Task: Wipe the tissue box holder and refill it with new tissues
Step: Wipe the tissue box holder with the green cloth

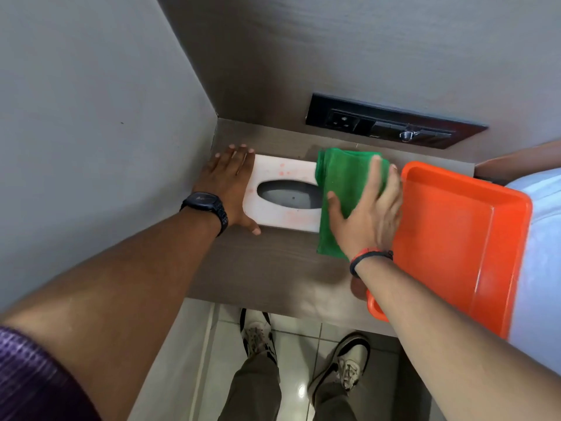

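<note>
The right hand (368, 214) presses its spread fingers flat on a green cloth (343, 189) covering the right end of the white tissue box holder (285, 168). The left hand (229, 186), fingers open, steadies its left end. Its oval slot shows nothing inside. An empty orange tray (467, 238) sits beside it on the wooden shelf (267, 268), below a wall socket panel (391, 123).

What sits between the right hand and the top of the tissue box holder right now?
Only the green cloth. The right hand presses flat on it over the right end of the tissue box holder. The rest of the top lies bare, red-speckled; the left hand braces the left end.
</note>
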A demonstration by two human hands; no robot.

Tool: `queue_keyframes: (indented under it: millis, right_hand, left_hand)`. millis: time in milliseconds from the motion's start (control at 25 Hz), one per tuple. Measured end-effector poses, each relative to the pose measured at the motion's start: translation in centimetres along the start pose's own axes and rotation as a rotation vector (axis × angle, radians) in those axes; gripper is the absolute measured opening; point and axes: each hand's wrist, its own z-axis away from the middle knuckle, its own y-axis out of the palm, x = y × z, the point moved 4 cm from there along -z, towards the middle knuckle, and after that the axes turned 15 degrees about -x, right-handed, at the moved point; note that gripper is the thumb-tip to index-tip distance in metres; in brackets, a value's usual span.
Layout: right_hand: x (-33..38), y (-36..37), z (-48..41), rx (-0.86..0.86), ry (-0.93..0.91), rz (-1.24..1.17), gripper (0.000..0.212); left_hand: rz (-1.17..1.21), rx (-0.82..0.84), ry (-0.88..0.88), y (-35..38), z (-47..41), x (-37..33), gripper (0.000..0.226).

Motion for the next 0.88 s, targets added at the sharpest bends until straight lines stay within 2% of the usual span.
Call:
queue_keyframes:
  millis: [40, 120, 400, 640, 760, 880]
  right_hand:
    - [0.3, 0.8, 0.3, 0.102, -0.116, 0.047, 0.081]
    - [0.1, 2.3, 0.7, 0.268, -0.198, 0.101, 0.073]
    - [2.2, 3.9, 1.2, 0.144, -0.174, 0.131, 0.059]
    - [6.9, 5.3, 2.1, 0.252, -0.384, 0.045, 0.057]
    - [5.0, 4.4, 2.0, 0.271, -0.484, 0.046, 0.055]
    - [1.4, 3.2, 1.5, 0.203, -0.407, 0.082, 0.053]
  left_hand:
    - [-0.004, 0.007, 0.004, 0.2, -0.1, 0.0, 0.155]
    - [0.001, 0.007, 0.003, 0.5, 0.0, 0.0, 0.155]
    - [0.036, -0.003, 0.007, 0.4, 0.0, -0.2, 0.154]
    - [0.065, -0.008, 0.008, 0.0, 0.3, -0.2, 0.152]
    - [0.08, -0.012, -0.003, 0.0, 0.4, -0.1, 0.152]
    - [0.064, -0.005, -0.007, 0.1, 0.3, 0.0, 0.153]
